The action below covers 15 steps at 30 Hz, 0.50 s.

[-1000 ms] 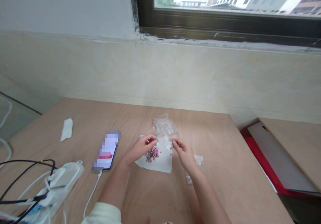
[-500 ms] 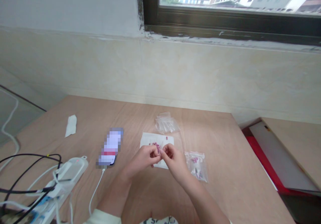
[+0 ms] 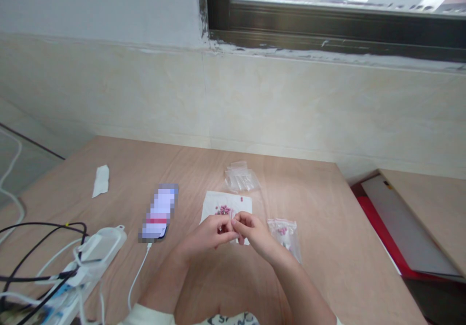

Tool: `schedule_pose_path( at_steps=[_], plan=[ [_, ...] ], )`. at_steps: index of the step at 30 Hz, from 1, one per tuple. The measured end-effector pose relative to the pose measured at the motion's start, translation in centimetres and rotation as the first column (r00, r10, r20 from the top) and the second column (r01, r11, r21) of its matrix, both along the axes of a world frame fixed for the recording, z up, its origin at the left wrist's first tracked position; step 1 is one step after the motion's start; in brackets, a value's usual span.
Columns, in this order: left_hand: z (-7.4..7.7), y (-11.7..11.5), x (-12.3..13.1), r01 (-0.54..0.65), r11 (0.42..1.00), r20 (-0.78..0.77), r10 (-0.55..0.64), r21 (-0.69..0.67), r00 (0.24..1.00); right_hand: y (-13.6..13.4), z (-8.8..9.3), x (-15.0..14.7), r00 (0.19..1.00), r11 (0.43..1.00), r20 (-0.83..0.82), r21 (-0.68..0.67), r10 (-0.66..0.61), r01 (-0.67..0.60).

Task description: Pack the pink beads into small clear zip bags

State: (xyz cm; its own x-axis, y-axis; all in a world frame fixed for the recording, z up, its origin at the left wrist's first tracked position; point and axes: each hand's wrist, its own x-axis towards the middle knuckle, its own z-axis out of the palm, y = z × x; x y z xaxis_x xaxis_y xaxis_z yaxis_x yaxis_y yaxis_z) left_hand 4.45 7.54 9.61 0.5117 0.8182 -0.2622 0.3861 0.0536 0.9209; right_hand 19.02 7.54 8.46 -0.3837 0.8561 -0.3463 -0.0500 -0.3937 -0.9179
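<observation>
My left hand (image 3: 214, 231) and my right hand (image 3: 253, 229) meet over the near edge of a white paper sheet (image 3: 208, 201). Both have their fingers pinched together at the fingertips. Something small and clear seems to show between them, but I cannot make out what it is. Just beyond the fingers, a small heap of pinkish-red beads (image 3: 223, 210) lies on the sheet. One separate bead (image 3: 241, 199) rests near the sheet's far right corner. To the right of my right hand lies a clear zip bag (image 3: 291, 232) with some pink and purple pieces inside.
Several clear plastic bags (image 3: 241, 178) lie behind the sheet. A phone (image 3: 160, 213) on a white cable is at the left. Farther left are a white power strip (image 3: 104, 245) with tangled cables and a white paper scrap (image 3: 101, 181). A wall closes off the wooden table's (image 3: 349, 266) far edge.
Both hands have shifted slightly toward me and the fingertips sit closer together, so more of the bead heap shows. The beads and bags stay where they were.
</observation>
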Motion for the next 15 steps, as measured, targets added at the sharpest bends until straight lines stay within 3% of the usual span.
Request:
schedule_pose_path(
  at_steps=[9,15],
  plan=[
    [-0.22,0.03,-0.5,0.038,0.986,0.103,-0.021,-0.161,0.994,0.08,0.69,0.64,0.983,0.995,-0.157,0.002,0.098,-0.099],
    [-0.45,0.33,-0.74,0.075,0.959,0.18,-0.026,-0.272,0.983,0.08,-0.22,0.77,0.976,0.993,-0.182,0.008,0.115,-0.116]
  ],
)
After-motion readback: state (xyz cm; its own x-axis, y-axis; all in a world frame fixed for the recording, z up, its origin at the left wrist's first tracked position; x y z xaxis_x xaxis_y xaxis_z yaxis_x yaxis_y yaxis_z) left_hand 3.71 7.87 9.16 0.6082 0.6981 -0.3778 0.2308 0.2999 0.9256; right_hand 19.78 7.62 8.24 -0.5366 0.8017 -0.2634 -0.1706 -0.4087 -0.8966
